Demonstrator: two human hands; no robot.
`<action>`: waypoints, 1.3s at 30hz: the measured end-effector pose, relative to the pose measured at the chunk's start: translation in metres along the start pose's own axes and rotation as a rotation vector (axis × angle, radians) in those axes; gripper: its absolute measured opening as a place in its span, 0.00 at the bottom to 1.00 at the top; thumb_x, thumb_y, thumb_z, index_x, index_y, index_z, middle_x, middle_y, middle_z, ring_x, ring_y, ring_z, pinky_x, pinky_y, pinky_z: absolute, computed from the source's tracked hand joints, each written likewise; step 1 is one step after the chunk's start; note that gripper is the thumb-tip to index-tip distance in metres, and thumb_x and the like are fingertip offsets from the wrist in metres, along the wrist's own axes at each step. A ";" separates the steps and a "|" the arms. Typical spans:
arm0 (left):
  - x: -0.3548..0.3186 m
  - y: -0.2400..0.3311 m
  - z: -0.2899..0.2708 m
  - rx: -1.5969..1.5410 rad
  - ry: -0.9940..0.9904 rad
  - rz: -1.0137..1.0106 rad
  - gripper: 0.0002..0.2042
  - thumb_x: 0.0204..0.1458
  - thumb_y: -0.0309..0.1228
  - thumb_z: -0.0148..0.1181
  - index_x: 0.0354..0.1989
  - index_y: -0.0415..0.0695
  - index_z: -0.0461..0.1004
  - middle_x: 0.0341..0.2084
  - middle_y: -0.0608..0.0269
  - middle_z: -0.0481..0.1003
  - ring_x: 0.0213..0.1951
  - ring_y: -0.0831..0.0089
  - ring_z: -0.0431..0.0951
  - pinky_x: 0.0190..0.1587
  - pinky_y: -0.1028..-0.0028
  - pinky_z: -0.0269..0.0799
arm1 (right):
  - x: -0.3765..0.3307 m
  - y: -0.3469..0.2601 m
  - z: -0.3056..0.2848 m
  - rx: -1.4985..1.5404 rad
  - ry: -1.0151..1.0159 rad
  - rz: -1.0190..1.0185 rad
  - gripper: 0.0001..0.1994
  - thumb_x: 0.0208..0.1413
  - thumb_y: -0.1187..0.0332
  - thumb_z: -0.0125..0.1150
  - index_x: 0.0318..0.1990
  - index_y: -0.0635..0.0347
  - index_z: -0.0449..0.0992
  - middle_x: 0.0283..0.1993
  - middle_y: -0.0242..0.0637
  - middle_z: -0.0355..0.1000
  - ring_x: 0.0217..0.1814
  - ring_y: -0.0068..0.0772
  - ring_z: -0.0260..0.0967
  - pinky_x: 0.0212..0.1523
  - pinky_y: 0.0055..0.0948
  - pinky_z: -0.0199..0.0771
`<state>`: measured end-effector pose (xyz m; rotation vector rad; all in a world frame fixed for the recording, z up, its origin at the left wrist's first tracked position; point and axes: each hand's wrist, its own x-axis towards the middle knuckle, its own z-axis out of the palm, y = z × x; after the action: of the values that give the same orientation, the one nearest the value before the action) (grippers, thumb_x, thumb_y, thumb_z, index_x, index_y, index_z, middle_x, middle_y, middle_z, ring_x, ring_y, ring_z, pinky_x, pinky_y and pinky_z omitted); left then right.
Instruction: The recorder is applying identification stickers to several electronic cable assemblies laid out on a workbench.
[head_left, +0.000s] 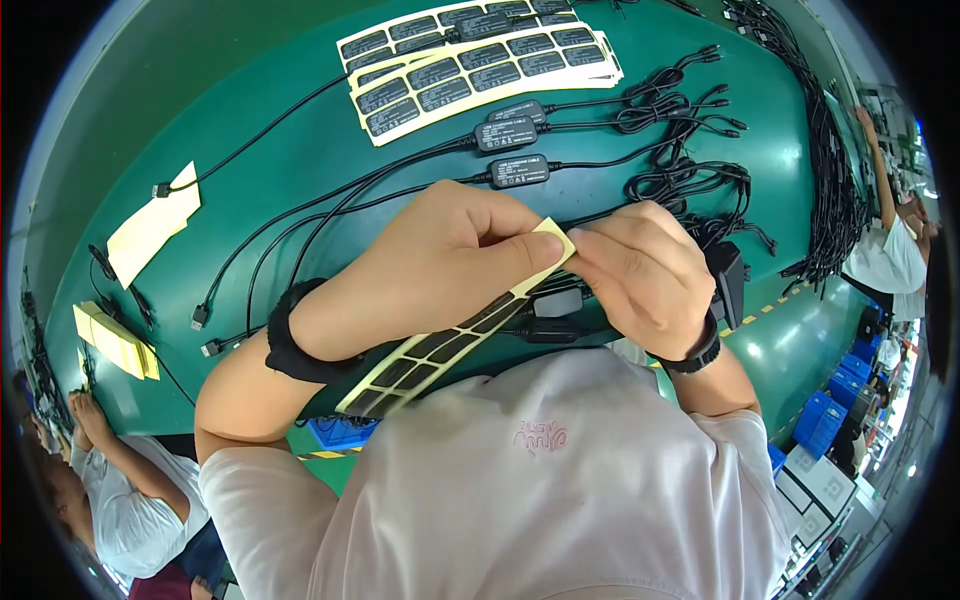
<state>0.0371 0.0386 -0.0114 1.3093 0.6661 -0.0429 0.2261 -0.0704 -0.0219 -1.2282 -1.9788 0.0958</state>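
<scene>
Pale shirt cloth (540,490) fills the near side of the label strip (425,362), which hangs slantwise between the person's chest and left forearm, its plain yellow end raised between the hands. The left hand (460,245) is closed on that end, thumb laid along the top. The right hand (645,270) has its fingertips pinched together at the same corner; whether they have the backing or only a label's edge is too small to tell.

The strip should be nearly weightless and limp, with a slick backing that could crease; any label lifted off would likely be tacky underneath and quick to curl. Its plain yellow margin looks the sound place to hold, and a label is best taken by one edge.

Beyond the strip, on the green table (230,130), lie cables with dark labelled boxes (520,171), their tied coils (665,185) off to its right. Another dark box (553,331) sits just right of the strip. Farthest beyond it are label sheets (455,85) with a cable across them; left of it, yellow paper sheets (155,230); well to its right, a thick cable bundle (825,200). The chest crowds the strip's lower end, the left forearm covers part of the cables beyond, and loose leads could snag its edge.
</scene>
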 end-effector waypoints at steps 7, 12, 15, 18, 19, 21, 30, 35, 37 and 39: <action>0.000 -0.003 0.006 -0.236 0.000 0.024 0.14 0.61 0.34 0.56 0.28 0.36 0.76 0.16 0.76 0.66 0.20 0.88 0.62 0.21 0.81 0.57 | -0.009 0.004 0.001 0.090 0.007 0.017 0.18 0.35 0.81 0.70 0.40 0.69 0.80 0.33 0.38 0.73 0.30 0.36 0.69 0.28 0.27 0.70; -0.002 0.000 0.011 -0.687 0.005 -0.199 0.13 0.61 0.34 0.56 0.32 0.35 0.77 0.19 0.74 0.71 0.21 0.90 0.66 0.20 0.82 0.59 | -0.008 -0.006 -0.001 -0.155 0.014 -0.105 0.17 0.32 0.77 0.67 0.37 0.68 0.80 0.35 0.40 0.74 0.32 0.38 0.69 0.31 0.28 0.71; -0.003 0.008 0.006 -0.320 0.029 -0.150 0.15 0.61 0.37 0.56 0.31 0.36 0.77 0.21 0.72 0.72 0.20 0.89 0.67 0.20 0.82 0.60 | -0.004 -0.019 -0.020 -0.146 -0.015 -0.239 0.16 0.33 0.77 0.66 0.36 0.65 0.80 0.37 0.39 0.74 0.34 0.38 0.68 0.33 0.30 0.71; -0.026 0.017 -0.009 0.752 0.040 0.302 0.06 0.53 0.28 0.59 0.31 0.38 0.77 0.38 0.56 0.78 0.38 0.66 0.77 0.38 0.70 0.72 | -0.008 -0.018 -0.041 0.481 -0.081 0.209 0.07 0.47 0.80 0.63 0.35 0.62 0.79 0.33 0.35 0.74 0.33 0.33 0.69 0.34 0.26 0.70; -0.035 0.017 -0.010 1.136 0.008 0.500 0.04 0.51 0.26 0.60 0.31 0.38 0.77 0.43 0.51 0.78 0.43 0.59 0.79 0.44 0.66 0.75 | -0.010 -0.013 -0.043 0.686 0.010 0.378 0.04 0.52 0.80 0.62 0.35 0.61 0.78 0.31 0.33 0.74 0.33 0.29 0.70 0.34 0.23 0.70; -0.046 0.011 -0.004 1.101 -0.011 0.543 0.05 0.45 0.24 0.60 0.30 0.37 0.76 0.50 0.46 0.74 0.52 0.53 0.74 0.51 0.61 0.71 | -0.017 -0.005 -0.041 0.750 0.069 1.141 0.02 0.56 0.79 0.62 0.35 0.63 0.78 0.30 0.30 0.75 0.32 0.19 0.70 0.33 0.18 0.69; -0.046 -0.029 0.021 1.239 -0.011 0.485 0.08 0.43 0.24 0.55 0.29 0.31 0.72 0.59 0.32 0.64 0.63 0.43 0.65 0.63 0.52 0.63 | -0.004 0.010 -0.012 0.651 -0.156 0.830 0.20 0.54 0.74 0.66 0.55 0.63 0.70 0.42 0.34 0.76 0.44 0.21 0.70 0.45 0.21 0.69; -0.042 -0.043 0.025 1.234 0.058 0.534 0.10 0.44 0.25 0.54 0.32 0.30 0.72 0.57 0.31 0.66 0.60 0.43 0.67 0.62 0.53 0.64 | 0.002 0.018 -0.005 0.085 -0.442 0.451 0.28 0.44 0.80 0.68 0.57 0.57 0.71 0.39 0.37 0.76 0.42 0.36 0.72 0.45 0.31 0.73; -0.039 -0.046 0.025 1.184 0.087 0.573 0.10 0.44 0.25 0.54 0.33 0.31 0.72 0.56 0.31 0.67 0.58 0.43 0.69 0.61 0.54 0.65 | -0.001 0.022 -0.002 0.068 -0.433 0.424 0.28 0.43 0.81 0.67 0.56 0.56 0.72 0.38 0.37 0.76 0.39 0.38 0.72 0.42 0.33 0.73; -0.035 -0.046 0.023 1.165 0.110 0.603 0.10 0.44 0.25 0.54 0.33 0.31 0.72 0.55 0.32 0.68 0.56 0.44 0.70 0.60 0.55 0.66 | -0.004 0.026 0.002 0.021 -0.351 0.344 0.28 0.43 0.82 0.65 0.55 0.55 0.73 0.36 0.35 0.74 0.36 0.38 0.70 0.37 0.33 0.74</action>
<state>0.0003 -0.0075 -0.0328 2.6094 0.2729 0.1584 0.2445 -0.0589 -0.0371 -1.6149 -2.0260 0.5356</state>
